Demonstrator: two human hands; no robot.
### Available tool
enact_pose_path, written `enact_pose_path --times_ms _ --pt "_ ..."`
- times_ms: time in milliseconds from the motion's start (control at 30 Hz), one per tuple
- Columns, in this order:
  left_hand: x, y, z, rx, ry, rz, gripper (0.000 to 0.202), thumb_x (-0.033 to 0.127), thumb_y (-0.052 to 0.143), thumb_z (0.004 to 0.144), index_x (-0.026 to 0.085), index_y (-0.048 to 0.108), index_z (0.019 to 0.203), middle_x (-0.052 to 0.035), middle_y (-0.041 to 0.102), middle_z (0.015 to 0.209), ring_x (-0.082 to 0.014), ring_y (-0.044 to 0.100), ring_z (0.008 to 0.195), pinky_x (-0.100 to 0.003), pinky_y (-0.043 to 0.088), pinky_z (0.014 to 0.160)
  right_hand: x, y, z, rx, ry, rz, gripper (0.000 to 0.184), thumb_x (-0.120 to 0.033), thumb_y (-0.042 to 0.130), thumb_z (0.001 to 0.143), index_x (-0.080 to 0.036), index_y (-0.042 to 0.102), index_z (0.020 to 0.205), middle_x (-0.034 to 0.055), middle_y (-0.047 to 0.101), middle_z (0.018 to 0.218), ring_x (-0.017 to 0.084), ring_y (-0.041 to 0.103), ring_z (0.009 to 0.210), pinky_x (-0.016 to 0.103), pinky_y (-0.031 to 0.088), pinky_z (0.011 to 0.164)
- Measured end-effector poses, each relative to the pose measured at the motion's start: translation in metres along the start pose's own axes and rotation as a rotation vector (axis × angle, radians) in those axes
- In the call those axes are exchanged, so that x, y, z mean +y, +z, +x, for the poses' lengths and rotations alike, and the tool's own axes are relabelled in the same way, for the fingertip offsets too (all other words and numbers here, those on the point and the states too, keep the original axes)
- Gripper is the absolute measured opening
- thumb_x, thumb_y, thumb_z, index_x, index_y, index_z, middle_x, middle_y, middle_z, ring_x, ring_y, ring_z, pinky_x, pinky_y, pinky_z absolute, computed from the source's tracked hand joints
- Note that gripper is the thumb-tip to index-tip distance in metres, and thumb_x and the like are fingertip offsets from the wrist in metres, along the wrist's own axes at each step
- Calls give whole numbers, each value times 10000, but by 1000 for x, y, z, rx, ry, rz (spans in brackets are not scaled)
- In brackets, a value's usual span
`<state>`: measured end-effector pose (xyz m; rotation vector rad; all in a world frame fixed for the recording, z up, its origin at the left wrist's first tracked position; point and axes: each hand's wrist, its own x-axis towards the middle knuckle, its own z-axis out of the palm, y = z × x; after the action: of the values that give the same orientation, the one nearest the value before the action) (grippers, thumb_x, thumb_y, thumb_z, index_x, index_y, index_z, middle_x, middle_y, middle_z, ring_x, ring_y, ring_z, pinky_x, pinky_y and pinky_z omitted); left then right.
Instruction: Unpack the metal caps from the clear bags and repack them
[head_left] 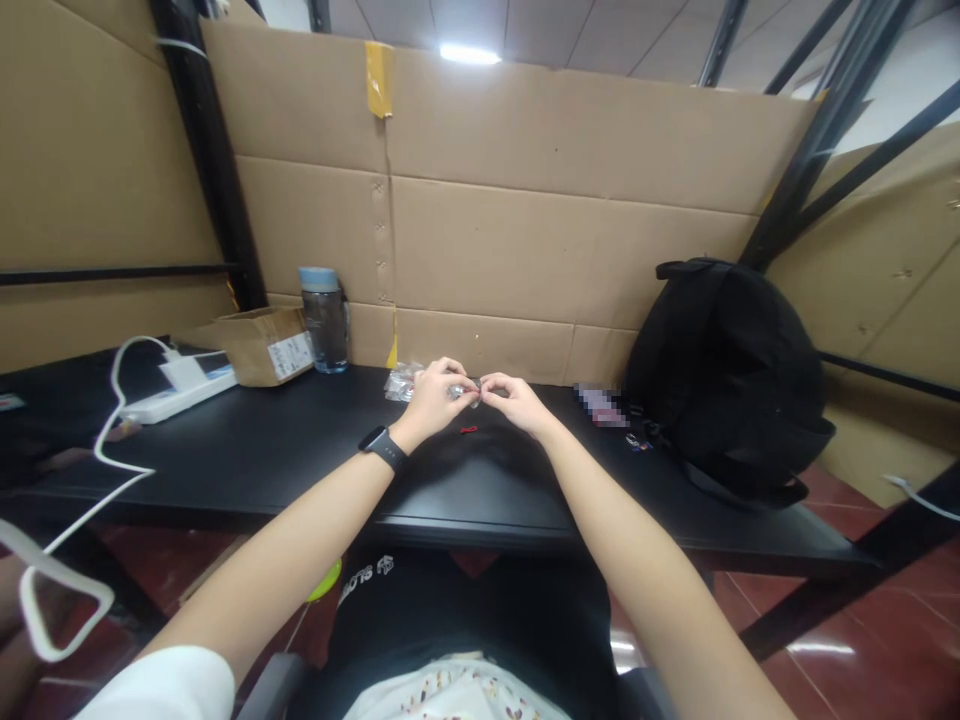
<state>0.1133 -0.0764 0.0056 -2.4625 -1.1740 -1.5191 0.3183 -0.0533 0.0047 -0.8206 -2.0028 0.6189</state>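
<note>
Both my hands meet above the far middle of the black table [247,450]. My left hand [433,397], with a black watch on its wrist, is closed in a pinch on a small clear shiny item [462,391]. My right hand [512,398] pinches the same item from the right, fingertips touching those of the left. What the item is stays too small to tell. A tiny red piece [468,429] lies on the table just below the hands. A crumpled clear plastic bag [402,381] rests behind my left hand.
A black backpack [727,375] fills the table's right end. A clear water bottle [325,319], a small cardboard box [261,344] and a white power strip [178,393] with a looping white cable stand at back left. Cardboard walls [570,240] close off the rear.
</note>
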Motion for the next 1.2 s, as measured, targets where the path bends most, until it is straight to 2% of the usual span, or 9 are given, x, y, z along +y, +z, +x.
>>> enact_pose_path --times_ms 133,300,433,500,600,700,833,1067,1200 --pt "0 6 -2 -40 -18 -76 261 348 505 1008 238 731 1076 -72 660 1174 -227 605 1142 -375 454 1016 -2 -4 0 -24 -31 -168 116 -289 659 847 -201 713 794 64 668 1160 201 634 1078 326 462 982" --pt "-8 14 -7 -294 -4 -43 290 448 608 936 239 744 1084 -91 662 1237 -266 601 1179 -399 460 1042 1 -11 0 -16 -26 -225 130 -292 664 846 -194 720 782 73 628 1225 196 629 1045 324 485 930" --pt "-14 15 -7 -344 -22 -25 376 460 550 963 255 687 1247 -91 651 1305 -265 587 1214 -417 451 1056 5 -22 -3 -87 -1 -359 76 -230 696 808 -195 754 775 78 641 1216 206 633 1057 337 478 954" --pt "-16 13 -7 -340 -65 34 353 434 497 990 251 711 1203 -91 659 1296 -267 581 1218 -427 443 1057 7 -27 -4 -192 15 -442 44 -191 734 754 -199 776 744 81 657 1193 217 639 1061 333 472 963" --pt "-16 11 -8 -435 -78 175 252 437 633 906 248 789 966 -92 694 1187 -309 583 1183 -461 428 1041 10 -39 -6 -330 41 -492 36 -212 762 728 -216 797 720 67 689 1176 229 652 1073 314 465 973" --pt "-19 11 -10 -527 -44 246 149 386 745 816 267 805 884 -76 708 1134 -329 585 1159 -468 418 1019 19 -55 -8 -406 158 -478 189 -330 818 713 -237 815 878 39 737 1113 223 681 1011 292 489 929" --pt "-23 13 -11 -548 -9 230 92 255 700 849 249 792 837 -58 731 1080 -283 624 1091 -407 426 971 37 -79 -16 -352 454 -592 616 -294 912 599 -226 739 1186 72 733 1174 216 707 949 281 514 884" --pt "-25 15 -15 -536 19 295 154 193 602 909 223 738 842 -70 744 1015 -292 637 1079 -425 418 936 46 -90 -16 -383 578 -705 493 -238 855 681 -220 746 1161 61 741 1120 194 703 915 255 508 827" --pt "-24 17 -14 -492 -32 272 171 171 560 925 219 705 848 -61 753 989 -285 663 1027 -416 415 917 46 -84 -10 -378 551 -678 620 -293 876 660 -225 699 1251 53 740 1102 184 700 879 244 505 783"
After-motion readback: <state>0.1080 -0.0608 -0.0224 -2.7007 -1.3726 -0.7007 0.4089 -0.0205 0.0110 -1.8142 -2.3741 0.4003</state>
